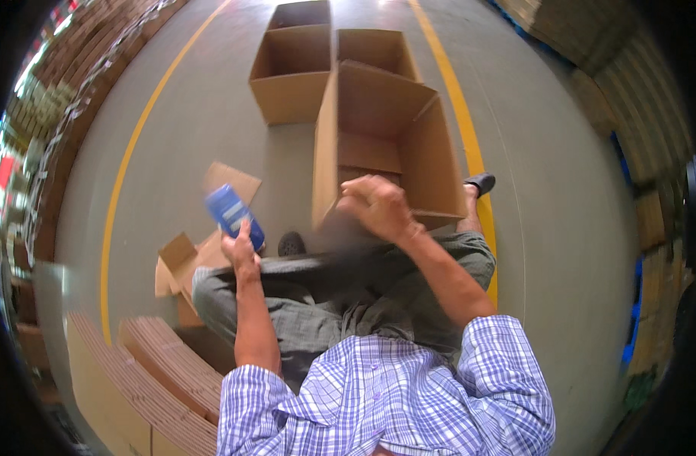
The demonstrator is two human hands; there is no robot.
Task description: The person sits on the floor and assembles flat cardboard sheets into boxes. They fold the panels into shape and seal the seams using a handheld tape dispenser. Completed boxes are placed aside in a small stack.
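Observation:
My left hand (242, 247) grips a blue, rounded oblong object with a pale label (230, 209), perhaps a bottle or can, tilted over the floor beside my left knee. My right hand (378, 205) is raised over my lap at the near side of a large open cardboard box (431, 152). Its fingers look bent, but motion smears them, and I cannot make out anything in them. Just below that hand is a dark blurred patch (344, 235) whose nature is unclear.
More open cardboard boxes (294, 99) stand beyond. Loose cardboard pieces (180, 258) lie left of my knee. A stack of flattened cartons (161, 365) stands at the lower left. Yellow lines (146, 114) run along the grey floor. Cardboard stacks (614, 99) line both sides.

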